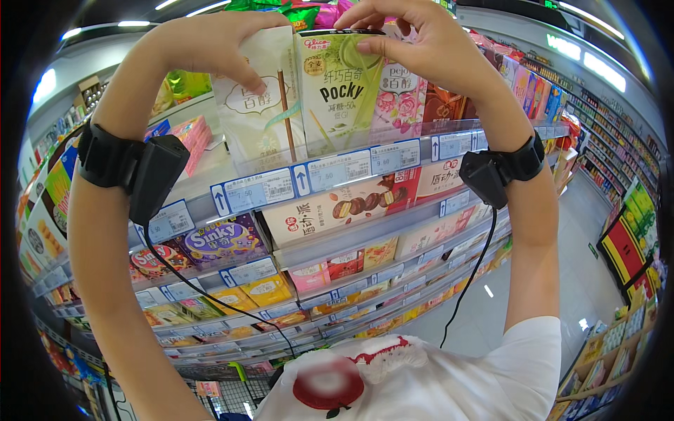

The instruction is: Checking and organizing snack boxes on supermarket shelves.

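Both my hands are raised at the top shelf of snack boxes. My left hand point(239, 50) lies over the upper part of a white Pejoy biscuit-stick box point(263, 126), its thumb on the front face and its other fingers hidden behind. A green Pocky box point(337, 100) stands upright just right of it. My right hand point(403, 34) is at the green box's upper right corner, thumb against the front and fingers curled above the top; whether it grips the box is unclear. A pink Pejoy box point(398, 100) with roses stands behind my right wrist side.
A shelf edge with price tags point(253, 190) runs below the boxes. Lower shelves hold a long biscuit box point(342, 205) and purple Sinky boxes point(224, 239). A wire shopping basket or cart point(237, 394) is low near my body. Tiled aisle floor point(479, 310) lies right.
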A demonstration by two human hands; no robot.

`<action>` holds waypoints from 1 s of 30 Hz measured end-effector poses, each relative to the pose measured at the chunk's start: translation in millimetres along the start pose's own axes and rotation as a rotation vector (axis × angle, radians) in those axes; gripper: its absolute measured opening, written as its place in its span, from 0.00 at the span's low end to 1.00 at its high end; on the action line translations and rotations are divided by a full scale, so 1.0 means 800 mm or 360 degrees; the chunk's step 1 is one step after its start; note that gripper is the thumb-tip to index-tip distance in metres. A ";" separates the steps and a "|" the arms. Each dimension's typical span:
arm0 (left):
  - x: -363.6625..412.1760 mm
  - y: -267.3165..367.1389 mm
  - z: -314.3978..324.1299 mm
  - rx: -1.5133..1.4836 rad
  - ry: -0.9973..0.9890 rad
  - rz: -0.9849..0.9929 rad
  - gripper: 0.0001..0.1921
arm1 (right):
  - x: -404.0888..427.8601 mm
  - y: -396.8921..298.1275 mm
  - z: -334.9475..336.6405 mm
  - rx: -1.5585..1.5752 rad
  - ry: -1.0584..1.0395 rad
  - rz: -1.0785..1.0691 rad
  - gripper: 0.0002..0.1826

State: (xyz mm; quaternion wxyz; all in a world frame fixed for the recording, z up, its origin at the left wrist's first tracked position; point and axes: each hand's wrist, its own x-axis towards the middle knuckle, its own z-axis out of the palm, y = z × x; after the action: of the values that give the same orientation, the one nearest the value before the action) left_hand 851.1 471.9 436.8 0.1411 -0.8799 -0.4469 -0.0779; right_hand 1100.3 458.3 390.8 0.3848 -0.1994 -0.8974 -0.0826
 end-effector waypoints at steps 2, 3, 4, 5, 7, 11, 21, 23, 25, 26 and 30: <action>0.000 -0.002 0.002 -0.0038 0.0015 0.0017 0.44 | 0.001 0.002 0.004 -0.0101 0.0027 -0.0177 0.16; 0.000 -0.004 0.003 -0.0036 0.0017 0.0015 0.44 | 0.004 0.000 0.007 -0.0360 0.0004 -0.0170 0.18; 0.000 -0.008 0.004 -0.0051 0.0022 0.0023 0.44 | 0.006 -0.002 0.010 -0.0619 -0.0018 -0.0161 0.20; 0.001 -0.009 0.005 -0.0066 0.0028 0.0035 0.44 | 0.005 -0.001 0.012 -0.0624 -0.0018 -0.0161 0.20; 0.001 -0.011 0.009 -0.0048 0.0090 0.0081 0.44 | 0.002 0.005 0.019 -0.0949 0.0123 -0.0425 0.25; 0.000 -0.016 0.012 0.0041 0.0189 0.0127 0.43 | 0.015 0.007 0.024 -0.1081 0.0042 -0.0356 0.29; -0.002 -0.011 0.009 -0.0055 0.0081 0.0105 0.42 | 0.076 -0.015 -0.002 -0.0737 -0.0952 0.0141 0.32; -0.003 -0.010 0.012 -0.0048 0.0150 0.0174 0.42 | 0.084 -0.012 0.001 -0.0652 -0.1015 0.0190 0.31; -0.003 -0.008 0.012 -0.0109 0.0098 0.0114 0.42 | 0.091 -0.008 0.008 -0.0720 -0.0981 0.0283 0.30; -0.004 -0.007 0.011 -0.0167 0.0054 0.0061 0.42 | 0.091 -0.009 0.007 -0.0716 -0.0986 0.0279 0.30; -0.004 -0.003 0.013 -0.0032 0.0085 0.0064 0.42 | 0.091 -0.007 0.003 -0.0450 -0.0974 0.0312 0.29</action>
State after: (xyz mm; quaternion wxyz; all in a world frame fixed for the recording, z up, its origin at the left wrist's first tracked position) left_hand 847.3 473.9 426.5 0.1456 -0.8878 -0.4243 -0.1030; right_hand 1051.1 475.3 442.1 0.0727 -0.3515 -0.9275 -0.1050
